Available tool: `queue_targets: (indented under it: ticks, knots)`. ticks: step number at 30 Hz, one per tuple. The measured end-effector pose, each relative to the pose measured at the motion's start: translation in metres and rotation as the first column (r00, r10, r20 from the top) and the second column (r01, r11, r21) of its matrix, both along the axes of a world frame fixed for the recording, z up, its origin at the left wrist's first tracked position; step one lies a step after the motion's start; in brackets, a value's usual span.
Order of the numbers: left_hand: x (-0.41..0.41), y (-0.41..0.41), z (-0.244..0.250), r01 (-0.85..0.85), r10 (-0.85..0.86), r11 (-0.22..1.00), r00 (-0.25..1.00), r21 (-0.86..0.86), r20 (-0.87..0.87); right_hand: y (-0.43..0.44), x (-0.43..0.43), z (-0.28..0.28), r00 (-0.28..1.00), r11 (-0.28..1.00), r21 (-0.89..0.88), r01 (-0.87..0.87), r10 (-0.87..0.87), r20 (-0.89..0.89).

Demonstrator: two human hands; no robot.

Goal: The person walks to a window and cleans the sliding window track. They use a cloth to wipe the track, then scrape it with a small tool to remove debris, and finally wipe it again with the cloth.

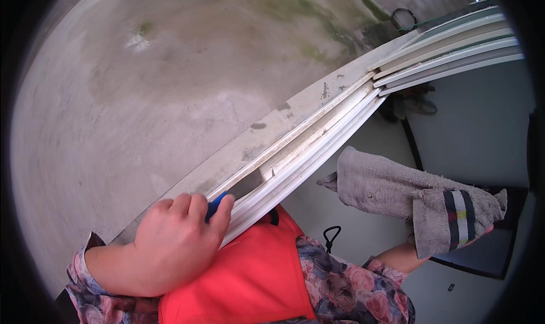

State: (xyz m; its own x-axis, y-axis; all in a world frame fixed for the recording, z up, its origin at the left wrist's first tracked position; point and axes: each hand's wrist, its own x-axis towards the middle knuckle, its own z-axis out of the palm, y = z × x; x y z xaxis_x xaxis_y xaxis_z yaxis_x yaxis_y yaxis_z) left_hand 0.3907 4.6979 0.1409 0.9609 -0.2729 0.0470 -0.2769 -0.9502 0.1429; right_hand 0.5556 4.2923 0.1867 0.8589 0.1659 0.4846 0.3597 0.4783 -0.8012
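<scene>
My left hand (181, 234) is shut on a small blue tool (216, 205), mostly hidden by the fingers. Its kind is not clear. The hand is over the lower end of a white sliding-window track (313, 156), whose channel looks stained with dirt. On the right, a worn grey towel (379, 183) with a dark, white, red and yellow striped band hangs over my right hand (485, 231). Only a bit of the fingers and the wrist show past the cloth, which is held away from the track.
Sliding window sashes (447, 47) are stacked at the track's upper right end. Outside runs a concrete ledge (272, 119) above a concrete floor (140, 111). A red apron (238, 277) touches the track's inner side. A dark-framed panel (489, 251) is below the towel.
</scene>
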Motion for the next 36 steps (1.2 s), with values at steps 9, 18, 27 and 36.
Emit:
queue_targets:
  ticks: [9,18,27,36]
  knots:
    - [0.036,-0.02,-0.015,0.123,-0.122,0.992,0.992,0.001,-0.025,-0.005,-0.005,0.007,0.999,0.999,0.002,0.036,-0.036,-0.021]
    - [0.115,-0.053,-0.02,0.151,-0.153,0.98,0.988,-0.127,-0.012,-0.011,-0.006,0.008,0.998,0.998,0.02,0.06,-0.059,-0.036]
    - [0.179,-0.073,-0.014,0.18,-0.2,0.96,0.977,-0.215,-0.075,-0.017,0.001,0.008,0.998,0.998,0.038,0.056,-0.054,-0.041]
    - [0.234,-0.098,0.0,0.129,-0.192,0.959,0.951,-0.253,-0.243,-0.029,0.011,0.011,0.997,0.997,0.044,0.07,-0.068,-0.039]
